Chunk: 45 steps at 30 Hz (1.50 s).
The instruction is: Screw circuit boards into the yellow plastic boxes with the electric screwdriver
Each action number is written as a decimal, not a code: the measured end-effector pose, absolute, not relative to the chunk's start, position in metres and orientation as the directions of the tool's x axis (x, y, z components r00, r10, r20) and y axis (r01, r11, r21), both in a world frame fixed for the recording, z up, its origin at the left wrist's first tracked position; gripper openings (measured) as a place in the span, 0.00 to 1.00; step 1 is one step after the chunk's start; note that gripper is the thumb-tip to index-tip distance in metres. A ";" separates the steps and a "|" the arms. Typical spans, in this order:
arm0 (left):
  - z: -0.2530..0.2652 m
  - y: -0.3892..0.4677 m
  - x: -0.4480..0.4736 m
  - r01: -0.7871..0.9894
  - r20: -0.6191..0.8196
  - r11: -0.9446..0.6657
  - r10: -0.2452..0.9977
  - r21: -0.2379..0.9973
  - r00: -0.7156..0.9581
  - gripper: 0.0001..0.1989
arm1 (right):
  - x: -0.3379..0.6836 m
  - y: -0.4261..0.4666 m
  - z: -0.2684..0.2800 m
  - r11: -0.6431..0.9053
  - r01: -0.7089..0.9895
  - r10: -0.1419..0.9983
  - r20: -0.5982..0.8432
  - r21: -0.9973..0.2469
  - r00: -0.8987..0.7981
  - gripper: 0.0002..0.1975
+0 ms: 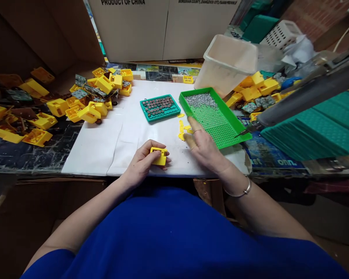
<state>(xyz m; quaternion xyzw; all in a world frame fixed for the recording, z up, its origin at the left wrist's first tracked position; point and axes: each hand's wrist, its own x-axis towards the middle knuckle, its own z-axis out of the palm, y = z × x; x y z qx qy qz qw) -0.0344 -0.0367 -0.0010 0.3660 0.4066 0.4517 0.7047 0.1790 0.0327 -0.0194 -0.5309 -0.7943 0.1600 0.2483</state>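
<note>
A small yellow plastic housing with an opening in its face is held in my left hand, thumb pressed on its front and fingers behind. My right hand reaches over the white sheet with its fingers apart, slightly blurred, and nothing shows in it. Just by its fingertips lie several small flat yellow plastic pieces; whether it touches them I cannot tell. Beyond it, a green tray holds a heap of tiny silver screws. Left of that tray, a smaller teal tray carries rows of round brownish metal parts.
Yellow housings with circuit boards and wires pile up at left and at right. An electric screwdriver slants in from the right, its bit over the green tray. Behind stand a translucent bin and a cardboard box. Teal trays are stacked right.
</note>
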 end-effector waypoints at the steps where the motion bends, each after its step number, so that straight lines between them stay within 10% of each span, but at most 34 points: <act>1: -0.002 -0.037 -0.034 -0.337 -0.238 0.321 0.934 0.885 0.266 0.13 | 0.175 0.031 -0.024 0.367 0.772 0.929 0.168 -0.519 -0.329 0.35; 6: -0.008 -0.035 -0.035 -0.364 -0.187 0.282 0.944 0.888 0.273 0.12 | 0.156 0.026 -0.030 0.282 0.811 0.937 -0.036 -0.512 -0.348 0.49; 10: -0.010 -0.034 -0.036 -0.408 -0.171 0.265 0.952 0.873 0.252 0.13 | 0.148 0.031 -0.018 0.394 0.682 0.856 -0.022 -0.616 -0.516 0.44; 19: -0.008 -0.033 -0.037 -0.402 -0.200 0.284 0.950 0.871 0.238 0.14 | 0.129 0.059 -0.007 0.199 0.851 0.942 -0.145 -0.487 -0.303 0.40; 23: -0.006 -0.035 -0.038 -0.413 -0.205 0.298 0.945 0.860 0.254 0.14 | 0.153 0.034 0.005 0.478 0.737 0.858 0.075 -0.478 -0.508 0.31; 26: -0.002 -0.039 -0.041 -0.401 -0.235 0.338 0.930 0.852 0.284 0.13 | 0.187 0.027 0.012 0.382 0.883 0.901 0.322 -0.273 -0.290 0.29; 37: 0.005 -0.038 -0.057 -0.380 -0.267 0.313 0.949 0.870 0.168 0.11 | 0.170 0.027 0.013 0.263 0.960 0.965 0.031 -0.092 -0.261 0.17; 45: 0.008 -0.032 -0.062 -0.390 -0.329 0.356 0.935 0.849 0.135 0.10 | 0.166 0.008 0.007 0.325 0.942 0.936 0.171 -0.086 -0.308 0.17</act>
